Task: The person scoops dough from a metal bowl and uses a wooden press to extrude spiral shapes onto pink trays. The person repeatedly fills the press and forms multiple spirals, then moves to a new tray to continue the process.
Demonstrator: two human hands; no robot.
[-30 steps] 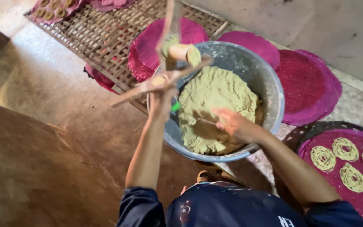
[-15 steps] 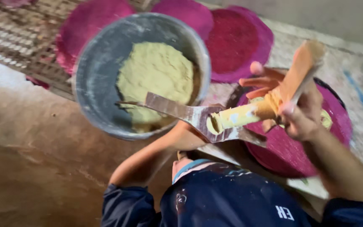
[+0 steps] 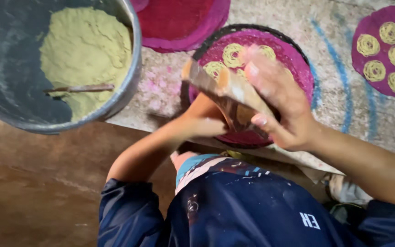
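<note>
Both hands hold a wooden press (image 3: pixel 227 93) over a round magenta mat (image 3: pixel 293 59) that carries several yellow dough spirals. My right hand (image 3: pixel 280 98) wraps the press's upper handle from the right. My left hand (image 3: pixel 204 121) grips it from below and is partly hidden behind the wood. At the upper left stands a large grey metal bowl (image 3: pixel 133 59) holding a mound of yellowish-green dough (image 3: pixel 85 55), with a thin wooden stick (image 3: pixel 81 88) lying across the dough.
A second magenta mat (image 3: pixel 385 45) with several spirals lies at the upper right. A bare magenta mat (image 3: pixel 179 23) lies behind the bowl. Blue chalk lines (image 3: pixel 339 77) cross the rough stone floor. Brown earth floor (image 3: pixel 33 183) spreads at the lower left.
The view has swung right, so the bowl sits farther left. The press has come down over the mat with the spirals, with both hands still on it.
</note>
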